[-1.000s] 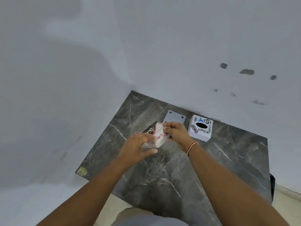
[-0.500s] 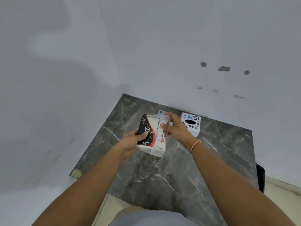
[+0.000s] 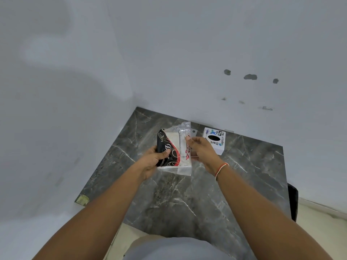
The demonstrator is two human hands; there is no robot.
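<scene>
Pale walls (image 3: pixel 187 53) meet in a corner behind a dark, veined marble surface (image 3: pixel 187 199), and your two bare arms reach out over it from the near edge. You hold a plastic-wrapped packet (image 3: pixel 173 151), printed black, red and white, lifted off the surface above its far middle, a little short of the far edge. Your left hand (image 3: pixel 152 162) grips the packet's left side: the thumb lies curled across the black face, and the other fingers are hidden behind it. Your right hand (image 3: pixel 202 151) is at the packet's right side, its fingers (image 3: pixel 188 138) closed in a pinch on the wrapper near the top. Loose clear film juts out above and below the packet.

A white box (image 3: pixel 214 140) with a black oval on top and coloured stickers sits by the far edge, just beyond your right hand. A thin grey plate (image 3: pixel 194 131) peeks out beside it, mostly hidden by the packet. An orange thread band (image 3: pixel 221 167) circles your right wrist. A small yellow tag (image 3: pixel 82 199) marks the surface's near left corner. Dark marks (image 3: pixel 250 76) dot the right wall.
</scene>
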